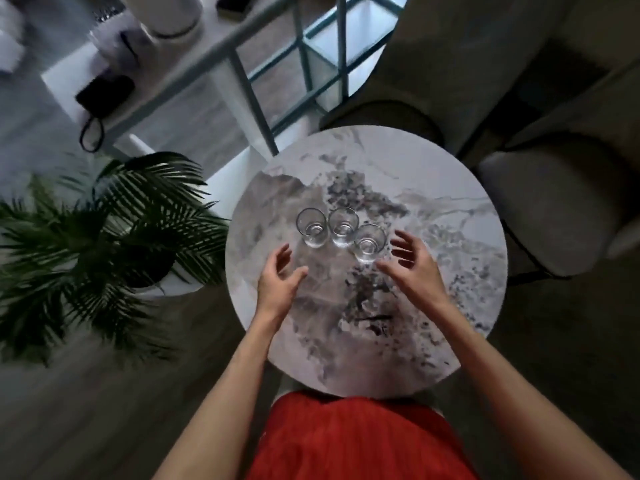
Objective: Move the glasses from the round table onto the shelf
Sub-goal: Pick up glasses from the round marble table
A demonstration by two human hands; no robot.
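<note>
Red cloth (pixel 356 441) nr table (pixel 433 323); plant (pixel 114 230) L.

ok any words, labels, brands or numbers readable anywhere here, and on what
None can be read.
The three clear drinking glasses and the round grey marble table show no print.
The black pouch on the white shelf is too blurred to tell.

I can read no text, label, brand or number anywhere in this head-camera view. The three clear glasses (pixel 343 226) carry no print I can make out, and the marbled round bench (pixel 381 341) shows only its veining. The dark case (pixel 105 95) on the white shelf (pixel 207 41) is too blurred to read.
</note>
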